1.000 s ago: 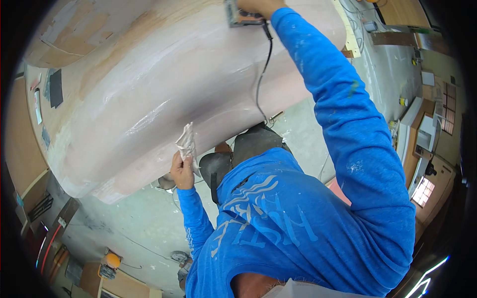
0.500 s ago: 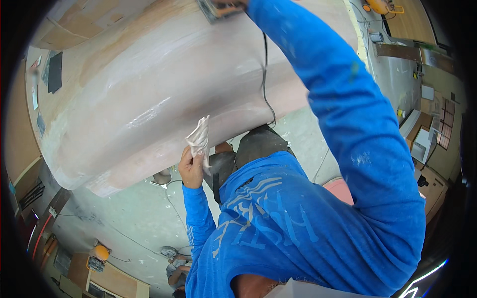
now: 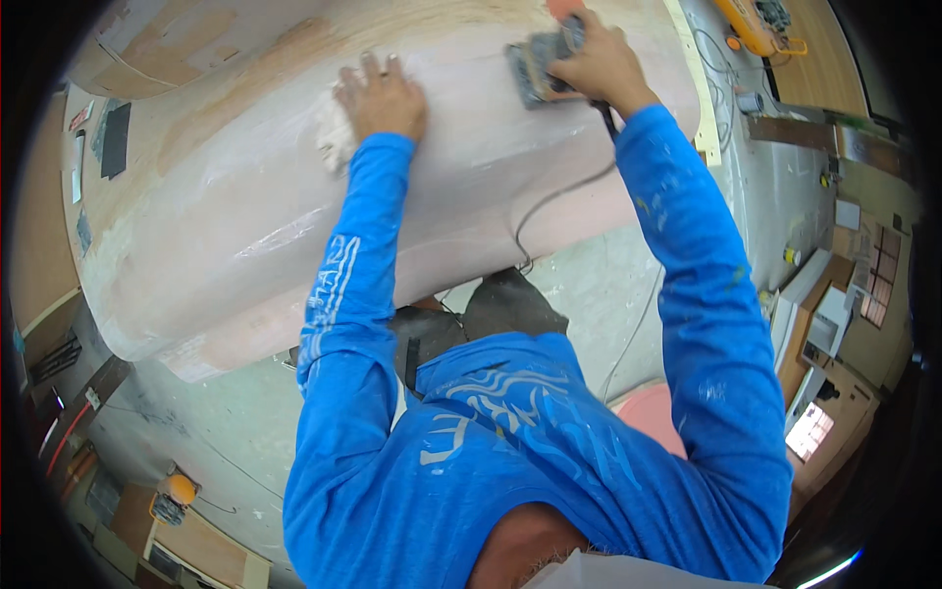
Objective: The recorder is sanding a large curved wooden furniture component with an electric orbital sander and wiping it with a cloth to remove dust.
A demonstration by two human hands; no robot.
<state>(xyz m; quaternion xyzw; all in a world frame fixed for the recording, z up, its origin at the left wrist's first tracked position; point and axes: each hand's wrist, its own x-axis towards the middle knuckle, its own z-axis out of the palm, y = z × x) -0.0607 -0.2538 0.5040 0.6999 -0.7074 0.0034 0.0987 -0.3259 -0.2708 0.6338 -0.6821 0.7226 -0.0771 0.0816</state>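
My left hand [image 3: 386, 103] lies over a crumpled white rag [image 3: 334, 135], pressing it against a large, smooth, curved pinkish-white shell [image 3: 235, 187]. Its fingers are partly spread, and much of the rag is hidden beneath the palm. To the right, my right hand [image 3: 603, 67] is closed around the body of a grey electric sander [image 3: 538, 71]. The sander rests on the upper part of the shell near its right end. From it a dark power cord [image 3: 564, 187] runs down across the shell towards my legs.
A pale strip [image 3: 699, 88] edges the shell's right end. Dark sheets [image 3: 115, 139] lie on its far left. Below me, a pink round object [image 3: 653, 412] is partly hidden by my right arm. Yellow machines [image 3: 175, 496] stand at lower left and upper right. Cables cross the floor.
My left hand has gone from near my waist up onto the shell, bringing the rag down flat on it. My right hand and the sander have moved right and nearer, fully into view.
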